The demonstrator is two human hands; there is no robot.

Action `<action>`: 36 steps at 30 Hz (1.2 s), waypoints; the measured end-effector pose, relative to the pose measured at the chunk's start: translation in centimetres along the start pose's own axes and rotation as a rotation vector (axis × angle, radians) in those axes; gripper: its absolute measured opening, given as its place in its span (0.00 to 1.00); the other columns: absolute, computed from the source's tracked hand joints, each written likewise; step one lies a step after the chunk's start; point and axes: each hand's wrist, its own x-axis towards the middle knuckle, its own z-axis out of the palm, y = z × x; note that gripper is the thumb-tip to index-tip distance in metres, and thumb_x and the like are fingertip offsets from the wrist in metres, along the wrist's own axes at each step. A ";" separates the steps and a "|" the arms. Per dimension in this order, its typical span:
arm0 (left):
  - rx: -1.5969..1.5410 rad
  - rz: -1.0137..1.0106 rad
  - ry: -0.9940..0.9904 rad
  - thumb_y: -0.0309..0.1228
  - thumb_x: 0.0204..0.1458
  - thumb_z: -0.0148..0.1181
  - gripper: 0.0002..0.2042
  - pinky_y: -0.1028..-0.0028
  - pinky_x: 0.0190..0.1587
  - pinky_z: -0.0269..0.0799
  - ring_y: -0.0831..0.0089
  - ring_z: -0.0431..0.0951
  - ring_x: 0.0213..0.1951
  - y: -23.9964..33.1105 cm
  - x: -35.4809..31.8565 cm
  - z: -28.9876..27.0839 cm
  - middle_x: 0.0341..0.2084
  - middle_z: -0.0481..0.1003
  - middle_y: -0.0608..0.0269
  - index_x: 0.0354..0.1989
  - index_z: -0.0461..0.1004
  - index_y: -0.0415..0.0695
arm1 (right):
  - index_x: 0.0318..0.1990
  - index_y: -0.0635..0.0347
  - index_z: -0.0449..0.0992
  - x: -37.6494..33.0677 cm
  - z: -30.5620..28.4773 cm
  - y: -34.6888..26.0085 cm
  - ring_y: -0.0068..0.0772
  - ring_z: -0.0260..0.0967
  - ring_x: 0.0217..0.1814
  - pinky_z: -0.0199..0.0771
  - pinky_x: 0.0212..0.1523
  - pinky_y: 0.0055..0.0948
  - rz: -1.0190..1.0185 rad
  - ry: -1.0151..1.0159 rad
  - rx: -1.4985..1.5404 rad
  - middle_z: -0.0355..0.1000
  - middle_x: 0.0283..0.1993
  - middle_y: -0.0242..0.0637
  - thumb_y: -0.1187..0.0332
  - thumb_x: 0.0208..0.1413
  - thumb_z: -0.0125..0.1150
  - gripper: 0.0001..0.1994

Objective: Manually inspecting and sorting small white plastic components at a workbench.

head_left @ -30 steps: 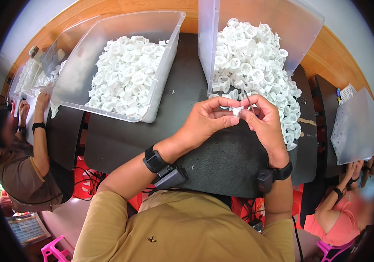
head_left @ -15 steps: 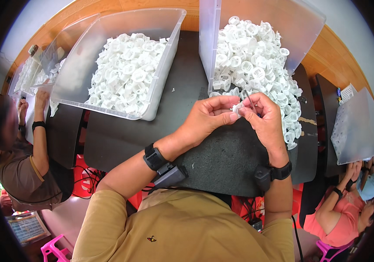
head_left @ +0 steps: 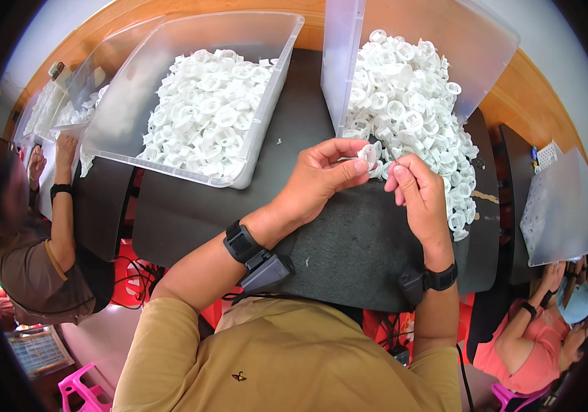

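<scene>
over the link i see the dark table (head_left: pixel 355 257) spread beneath both hands, and i take the tipped bin (head_left: pixel 340 72) as my landmark. left of it stands the open bin (head_left: pixel 125 103), well stocked with white pieces; from its own mouth spills a loose heap (head_left: pixel 404 113). the left forearm (head_left: pixel 215 261) slants up and rightward toward the tipped bin's near corner, while the right forearm (head_left: pixel 439 312) rises nearly straight in front of its mouth.

the left hand (head_left: pixel 321 172), just in front of that corner, pinches 1 piece between thumb and index finger, palm turned inward. the right hand (head_left: pixel 417 192), in front of the mouth, has its fingers folded and the tips drawn together beside the piece, apart from it; i cannot tell whether they grip something thin (the view is too coarse).

the white piece (head_left: pixel 369 156) sits in front of the tipped bin's mouth, round face showing. i'd judge a light rim hold best, left wrist steady, the right fingertips doing the finer work clear of the left thumb.
</scene>
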 end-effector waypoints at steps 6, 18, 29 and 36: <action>0.078 0.047 0.029 0.27 0.56 0.60 0.16 0.72 0.53 0.74 0.72 0.76 0.49 -0.1 0.2 -0.8 0.47 0.75 0.61 0.53 0.70 0.41 | 0.46 0.60 0.73 -0.2 1.3 -0.8 0.24 0.69 0.21 0.67 0.25 0.24 -0.014 0.006 -0.178 0.74 0.24 0.35 0.73 0.61 0.50 0.09; 0.014 0.052 0.050 0.25 0.55 0.61 0.17 0.73 0.52 0.73 0.75 0.75 0.47 -0.3 0.3 -0.8 0.45 0.75 0.62 0.53 0.70 0.40 | 0.50 0.57 0.72 -0.3 1.6 -0.6 0.36 0.74 0.25 0.70 0.28 0.30 -0.077 0.006 -0.267 0.72 0.23 0.37 0.74 0.61 0.49 0.11; -0.002 0.042 0.060 0.26 0.55 0.61 0.16 0.75 0.51 0.74 0.76 0.75 0.46 -0.2 0.2 -0.7 0.45 0.75 0.63 0.53 0.71 0.40 | 0.49 0.58 0.71 -0.4 1.9 -0.7 0.36 0.73 0.25 0.70 0.28 0.30 -0.102 -0.007 -0.265 0.72 0.23 0.37 0.75 0.61 0.49 0.10; -0.018 0.038 0.058 0.26 0.56 0.60 0.17 0.75 0.51 0.74 0.76 0.75 0.46 -0.2 0.2 -0.6 0.45 0.74 0.63 0.53 0.70 0.40 | 0.49 0.58 0.71 -0.4 1.9 -0.8 0.34 0.73 0.23 0.69 0.27 0.28 -0.080 -0.017 -0.227 0.72 0.22 0.37 0.75 0.61 0.49 0.10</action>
